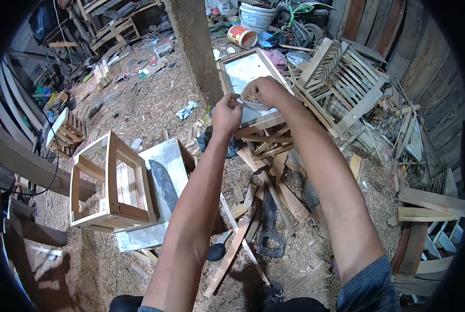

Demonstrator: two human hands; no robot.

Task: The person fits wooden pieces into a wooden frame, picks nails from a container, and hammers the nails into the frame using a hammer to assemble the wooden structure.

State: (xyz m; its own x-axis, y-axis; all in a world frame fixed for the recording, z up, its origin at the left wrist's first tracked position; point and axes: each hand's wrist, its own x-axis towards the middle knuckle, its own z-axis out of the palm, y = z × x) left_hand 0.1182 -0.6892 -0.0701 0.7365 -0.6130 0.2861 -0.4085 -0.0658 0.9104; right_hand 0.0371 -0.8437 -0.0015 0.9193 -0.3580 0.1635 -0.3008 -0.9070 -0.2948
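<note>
My left hand [228, 113] pinches one edge of a small see-through plastic bag [252, 104], fingers closed. On its other side my right hand [266, 92] is closed on the same bag, its fingers curled and partly hidden. Something brownish shows inside, too small to make out. Both hands are above a wooden frame with a pale sheet top [243, 69]. Below them, a hammer [267, 179] lies among wood offcuts, with a handsaw [269, 229] beside it on the sawdust.
To the left, a small wooden frame [113, 177] rests on a metal-topped surface [159, 156] beside a dark blade-like piece [163, 182]. A post [193, 47] stands ahead. Slatted crates [341, 78] are at the right, with buckets [257, 18] behind. Wood scraps litter the floor.
</note>
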